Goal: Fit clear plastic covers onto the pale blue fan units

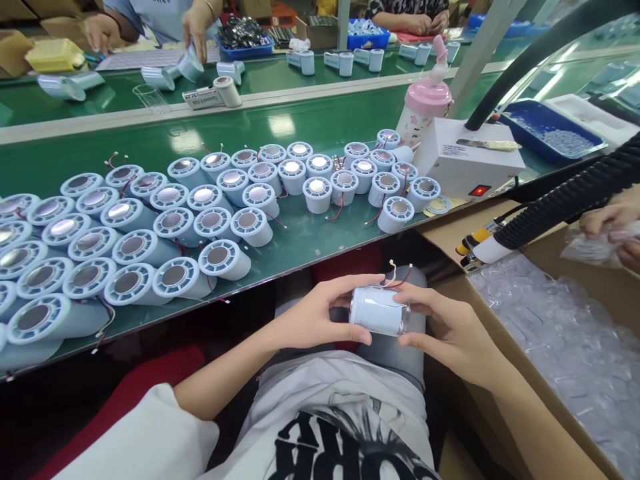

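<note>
My left hand and my right hand both grip one white cylindrical part over my lap, below the table edge. Thin red and yellow wires stick out of its far end. The left fingers wrap its left end, the right fingers pinch its right end. On the green table in front lie several identical white cylinders with round silver faces, packed in rows, some lying on their sides, some standing upright.
A white box with a lit red switch and a pink bottle stand at right. A cardboard box of clear plastic pieces sits by my right knee, under a black hose. Other people's hands work across the table; another hand is at right.
</note>
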A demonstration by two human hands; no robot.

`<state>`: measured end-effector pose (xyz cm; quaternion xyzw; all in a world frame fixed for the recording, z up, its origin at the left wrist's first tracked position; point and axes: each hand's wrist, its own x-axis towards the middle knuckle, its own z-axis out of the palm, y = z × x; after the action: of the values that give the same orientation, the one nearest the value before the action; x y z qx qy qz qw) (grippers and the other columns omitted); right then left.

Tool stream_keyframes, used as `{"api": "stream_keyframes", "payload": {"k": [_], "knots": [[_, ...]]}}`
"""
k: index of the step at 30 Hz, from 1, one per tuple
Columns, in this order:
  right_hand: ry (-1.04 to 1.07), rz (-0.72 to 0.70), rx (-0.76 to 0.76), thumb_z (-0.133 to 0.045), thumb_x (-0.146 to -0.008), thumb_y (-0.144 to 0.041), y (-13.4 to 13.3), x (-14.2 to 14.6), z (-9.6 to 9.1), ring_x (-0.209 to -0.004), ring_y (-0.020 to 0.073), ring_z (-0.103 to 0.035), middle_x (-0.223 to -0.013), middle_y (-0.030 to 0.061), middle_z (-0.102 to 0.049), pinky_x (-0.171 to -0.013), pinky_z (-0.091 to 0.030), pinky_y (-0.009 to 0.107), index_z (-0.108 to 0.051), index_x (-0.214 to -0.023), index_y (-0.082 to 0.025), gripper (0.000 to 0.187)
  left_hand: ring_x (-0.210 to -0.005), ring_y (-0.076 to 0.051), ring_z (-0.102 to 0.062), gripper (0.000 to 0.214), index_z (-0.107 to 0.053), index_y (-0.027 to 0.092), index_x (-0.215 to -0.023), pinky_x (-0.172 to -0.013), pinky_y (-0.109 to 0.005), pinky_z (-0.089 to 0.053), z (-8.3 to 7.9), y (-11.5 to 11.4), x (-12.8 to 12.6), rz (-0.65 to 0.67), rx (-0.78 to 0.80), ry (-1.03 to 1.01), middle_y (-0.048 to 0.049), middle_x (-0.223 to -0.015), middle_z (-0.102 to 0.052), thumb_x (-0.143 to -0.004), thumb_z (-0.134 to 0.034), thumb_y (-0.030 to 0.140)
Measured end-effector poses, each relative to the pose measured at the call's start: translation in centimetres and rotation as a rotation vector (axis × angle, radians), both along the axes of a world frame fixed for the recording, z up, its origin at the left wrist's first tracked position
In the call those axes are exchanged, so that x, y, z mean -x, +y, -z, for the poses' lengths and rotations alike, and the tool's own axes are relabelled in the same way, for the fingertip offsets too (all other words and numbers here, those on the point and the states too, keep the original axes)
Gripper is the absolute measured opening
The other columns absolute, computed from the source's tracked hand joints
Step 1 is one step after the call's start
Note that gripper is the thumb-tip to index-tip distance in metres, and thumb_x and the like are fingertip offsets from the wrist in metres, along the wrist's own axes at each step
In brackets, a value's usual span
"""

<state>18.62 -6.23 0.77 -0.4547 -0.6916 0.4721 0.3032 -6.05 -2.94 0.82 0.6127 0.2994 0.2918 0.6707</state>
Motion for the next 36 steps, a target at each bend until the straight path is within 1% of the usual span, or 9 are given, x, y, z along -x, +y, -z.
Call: {"api": "stream_keyframes", "payload": {"k": [3,9,14,19,23,26,29,32,36], "knots": [[0.034,-0.008,0.060,-0.075,-0.083,-0.033,0.1,0.0,-0.4,-0.120,0.0335,-0.062,-0.128,0.0063,-0.065,-0.093,-0.060,0.044,-0.062,-0.118,-0.032,0.038,-0.127,-0.029,-0.055,0.071,-0.054,0.023,-0.137,-0.106,-0.044,-0.048,-0.2,-0.2,0.1,0.016,-0.055,-0.003,-0.0106,-0.142,-0.056,-0.071,-0.082,0.022],[0.158,-0.033,0.115,-0.074,-0.085,-0.031,0.3,0.3,-0.8,-0.108,0.0224,-0.065,-0.119,0.0029,-0.065,-0.095,-0.059,0.034,-0.064,-0.117,-0.031,0.034,-0.126,-0.027,-0.056,0.071,-0.052,0.022,-0.139,-0.106,-0.038,-0.048,-0.7,-0.4,0.4,0.028,-0.119,0.046,-0.0104,-0.141,-0.056,-0.074,-0.081,0.021],[0.232,-0.038,0.237,-0.072,-0.086,-0.034,0.4,0.4,-0.5,-0.108,0.0253,-0.065,-0.118,0.0072,-0.066,-0.086,-0.060,0.037,-0.061,-0.118,-0.027,0.034,-0.129,-0.026,-0.055,0.074,-0.053,0.025,-0.139,-0.106,-0.036,-0.048,-0.4,-0.4,0.5,0.027,-0.192,0.045,-0.0092,-0.141,-0.056,-0.071,-0.083,0.020],[0.323,0.011,0.354,-0.072,-0.085,-0.033,0.5,0.6,0.1,-0.099,0.0257,-0.068,-0.107,0.0047,-0.071,-0.080,-0.059,0.036,-0.063,-0.112,-0.031,0.029,-0.129,-0.028,-0.055,0.073,-0.055,0.025,-0.138,-0.106,-0.039,-0.048,-0.4,-0.4,0.6,0.017,-0.116,0.057,-0.0108,-0.139,-0.057,-0.071,-0.083,0.023],[0.436,0.075,0.408,-0.071,-0.085,-0.037,0.2,0.8,1.5,-0.095,0.0247,-0.068,-0.106,0.0066,-0.072,-0.076,-0.059,0.035,-0.063,-0.113,-0.028,0.030,-0.133,-0.028,-0.052,0.081,-0.053,0.026,-0.140,-0.111,-0.041,-0.044,0.6,0.2,0.2,0.010,0.041,-0.021,-0.0117,-0.145,-0.053,-0.066,-0.086,0.017],[0.558,0.291,0.420,-0.077,-0.077,-0.043,-0.4,0.5,3.8,-0.086,0.0238,-0.069,-0.099,0.0070,-0.072,-0.071,-0.060,0.036,-0.062,-0.110,-0.025,0.041,-0.133,-0.030,-0.053,0.086,-0.055,0.024,-0.138,-0.113,-0.043,-0.041,2.4,1.8,-1.7,-0.022,0.236,-0.115,-0.0137,-0.145,-0.054,-0.060,-0.089,0.015],[0.628,0.554,0.350,-0.075,-0.075,-0.054,-1.0,-0.3,6.6,-0.080,0.0222,-0.070,-0.098,0.0067,-0.071,-0.068,-0.061,0.037,-0.058,-0.109,-0.023,0.049,-0.129,-0.031,-0.056,0.080,-0.063,0.018,-0.129,-0.112,-0.046,-0.041,4.5,4.3,-5.4,-0.036,0.392,-0.142,-0.0159,-0.136,-0.062,-0.055,-0.092,0.018],[0.662,0.742,0.268,-0.069,-0.076,-0.062,-1.0,-1.5,8.8,-0.083,0.0226,-0.070,-0.102,0.0074,-0.070,-0.071,-0.062,0.038,-0.056,-0.106,-0.022,0.052,-0.122,-0.032,-0.061,0.074,-0.066,0.013,-0.122,-0.110,-0.049,-0.042,6.0,6.8,-9.9,0.030,0.420,-0.129,-0.0159,-0.122,-0.070,-0.054,-0.093,0.023],[0.710,0.850,0.225,-0.059,-0.086,-0.061,0.2,-2.7,9.8,-0.087,0.0212,-0.071,-0.100,0.0066,-0.072,-0.071,-0.062,0.032,-0.058,-0.105,-0.022,0.043,-0.118,-0.030,-0.064,0.066,-0.070,0.009,-0.114,-0.111,-0.049,-0.039,6.6,9.2,-13.7,0.100,0.401,-0.107,-0.0146,-0.109,-0.075,-0.054,-0.093,0.026]]}}
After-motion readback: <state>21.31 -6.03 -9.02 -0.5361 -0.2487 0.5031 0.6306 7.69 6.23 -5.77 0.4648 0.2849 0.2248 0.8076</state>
